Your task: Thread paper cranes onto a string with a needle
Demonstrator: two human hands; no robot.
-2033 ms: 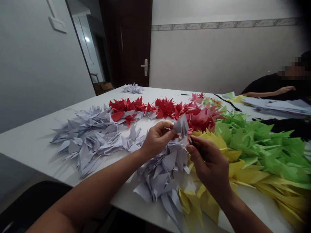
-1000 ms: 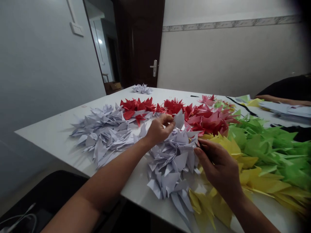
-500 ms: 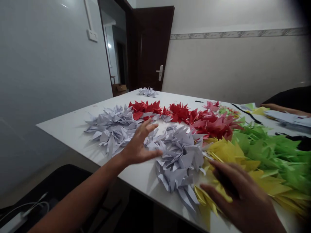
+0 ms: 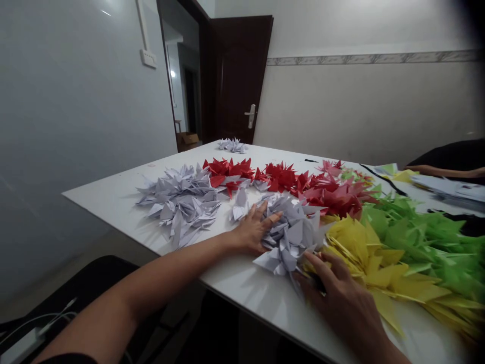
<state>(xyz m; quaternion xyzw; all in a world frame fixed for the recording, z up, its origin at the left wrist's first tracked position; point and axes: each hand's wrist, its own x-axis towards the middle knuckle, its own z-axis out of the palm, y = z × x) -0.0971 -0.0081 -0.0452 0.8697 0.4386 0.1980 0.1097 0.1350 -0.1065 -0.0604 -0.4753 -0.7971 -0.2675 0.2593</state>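
Note:
Folded white paper pieces, pointed like petals, lie in a loose pile on the white table. My left hand rests against the left side of this pile with its fingers spread. At the pile's lower right, my right hand has thumb and forefinger apart, touching the white pieces at its fingertips; part of its palm side is hidden. Just right of it spread yellow folded pieces. Another white pile sits to the left of my left hand.
Red pieces lie behind the white ones, green pieces at the right. A small white heap is at the far edge. Another person's arm rests beside a stack of papers. A dark door stands behind.
My left hand has moved right onto the middle white pile, away from the left one. My right hand has moved left against the pile, and the white pieces are pushed closer together.

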